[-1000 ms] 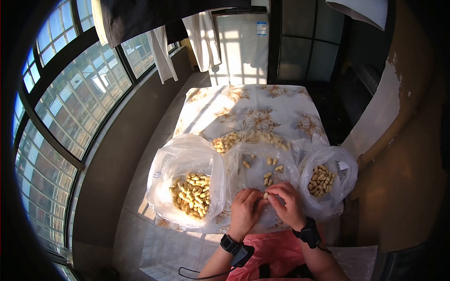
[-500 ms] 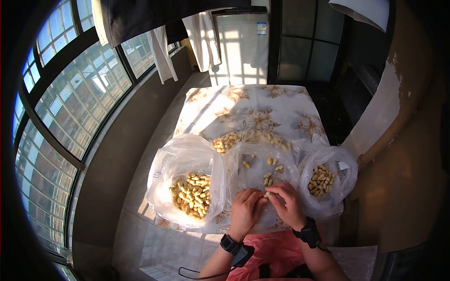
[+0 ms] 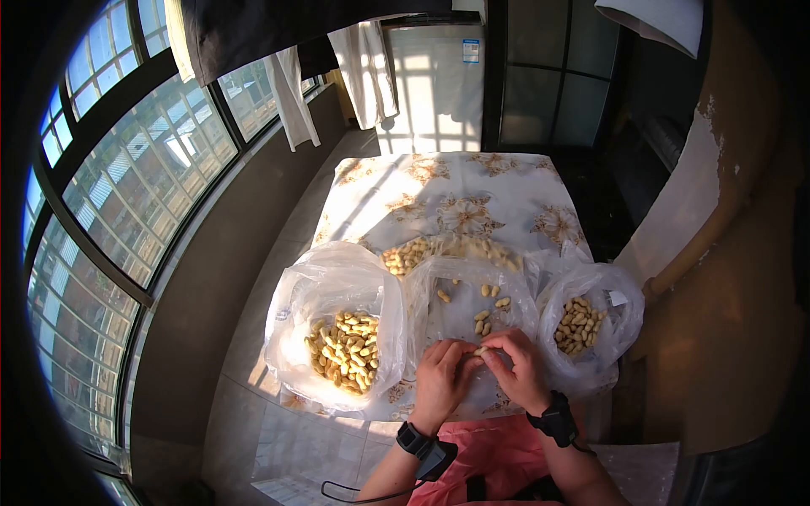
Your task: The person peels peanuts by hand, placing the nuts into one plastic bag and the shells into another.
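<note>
One peanut in its shell (image 3: 481, 352) is pinched between both hands at the front of the middle clear bag. My left hand (image 3: 443, 373) grips its left end with thumb and fingertips, and my right hand (image 3: 516, 368) has closed on the other end. Just beyond my fingers, several loose peanuts (image 3: 482, 317) lie on the middle plastic bag (image 3: 430, 295). To the left, an opened bag (image 3: 291, 295) holds a large heap of peanuts (image 3: 344, 347). A smaller bag (image 3: 624, 325) at the right contains another heap (image 3: 579, 325).
More peanuts (image 3: 407, 255) lie behind the middle bag. Everything stands on a table with a flowered cloth (image 3: 460, 190). Barred windows (image 3: 152, 177) run along the left, and a peeling wall (image 3: 675, 215) is at the right. A white refrigerator (image 3: 432, 88) stands beyond the table.
Both hands stay in nearly the same place, with only a slight shift of the fingers around the peanut. The bags and heaps look unchanged.
</note>
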`<state>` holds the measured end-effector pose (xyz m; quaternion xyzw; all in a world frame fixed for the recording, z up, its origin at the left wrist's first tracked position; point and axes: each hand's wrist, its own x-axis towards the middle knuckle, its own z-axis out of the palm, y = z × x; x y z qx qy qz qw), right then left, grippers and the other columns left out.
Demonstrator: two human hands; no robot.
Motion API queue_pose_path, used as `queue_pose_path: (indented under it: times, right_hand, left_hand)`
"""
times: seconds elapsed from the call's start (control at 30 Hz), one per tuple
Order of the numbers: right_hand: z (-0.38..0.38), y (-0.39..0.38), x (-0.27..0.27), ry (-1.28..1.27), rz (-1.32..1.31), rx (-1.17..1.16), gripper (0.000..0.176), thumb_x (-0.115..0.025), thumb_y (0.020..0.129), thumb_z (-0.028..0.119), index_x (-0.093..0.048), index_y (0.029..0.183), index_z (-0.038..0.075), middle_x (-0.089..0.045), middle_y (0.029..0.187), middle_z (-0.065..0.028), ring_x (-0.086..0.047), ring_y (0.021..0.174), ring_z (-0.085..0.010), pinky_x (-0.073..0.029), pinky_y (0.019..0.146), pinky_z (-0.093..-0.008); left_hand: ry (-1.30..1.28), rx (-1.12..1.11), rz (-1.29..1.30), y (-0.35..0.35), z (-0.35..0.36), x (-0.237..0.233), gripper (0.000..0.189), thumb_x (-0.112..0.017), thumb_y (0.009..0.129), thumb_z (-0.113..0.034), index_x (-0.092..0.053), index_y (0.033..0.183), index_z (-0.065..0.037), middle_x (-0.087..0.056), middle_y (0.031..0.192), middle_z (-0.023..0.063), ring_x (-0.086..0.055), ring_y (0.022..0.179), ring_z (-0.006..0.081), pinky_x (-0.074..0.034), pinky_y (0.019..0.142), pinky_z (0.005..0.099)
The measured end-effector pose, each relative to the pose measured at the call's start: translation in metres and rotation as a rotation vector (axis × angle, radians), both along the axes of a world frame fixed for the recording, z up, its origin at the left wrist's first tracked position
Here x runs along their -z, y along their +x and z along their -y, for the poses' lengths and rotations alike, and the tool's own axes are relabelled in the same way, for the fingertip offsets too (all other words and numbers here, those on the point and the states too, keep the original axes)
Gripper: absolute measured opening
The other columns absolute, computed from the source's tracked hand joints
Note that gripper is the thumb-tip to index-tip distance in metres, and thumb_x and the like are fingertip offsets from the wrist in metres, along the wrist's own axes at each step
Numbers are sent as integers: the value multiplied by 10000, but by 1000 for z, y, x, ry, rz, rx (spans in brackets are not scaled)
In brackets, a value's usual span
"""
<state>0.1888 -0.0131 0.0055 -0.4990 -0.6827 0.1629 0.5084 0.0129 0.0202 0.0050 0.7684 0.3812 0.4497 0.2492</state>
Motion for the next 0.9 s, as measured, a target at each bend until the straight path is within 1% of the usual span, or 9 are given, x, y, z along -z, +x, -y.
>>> queue_pose_path:
  times: [0.17,0.43,0.57,0.9]
  right_hand:
    - [0,0,1,-7,4,8,131,-749,972,114,-685,1031,16,-728,1041,-121,-676,991,-338,-535,877,-431]
    - [1,-1,-1,-5,0,20,155,-746,972,103,-725,1098,13,-735,1054,-129,-685,991,-335,-542,875,-423]
    - [0,0,0,-9,2,17,146,-745,973,102,-724,1085,12,-735,1054,-128,-685,990,-335,-541,877,-424]
    - [0,0,0,-1,9,17,126,-738,978,100,-711,1066,14,-727,1047,-123,-680,984,-332,-540,864,-423]
  left_hand:
    - [15,-8,-9,0,0,0,188,-799,914,-157,-720,1033,-36,-723,998,135,-688,921,369,-544,808,441]
    - [16,-19,-19,1,0,-2,163,-778,928,-149,-722,1026,-31,-722,984,142,-683,914,377,-541,810,446]
    - [18,-15,-21,1,0,-2,162,-778,929,-150,-723,1025,-32,-721,979,141,-680,908,378,-538,803,446]
    - [4,-11,-23,0,1,-2,220,-820,906,-211,-738,1024,-45,-716,953,125,-666,875,351,-528,769,430]
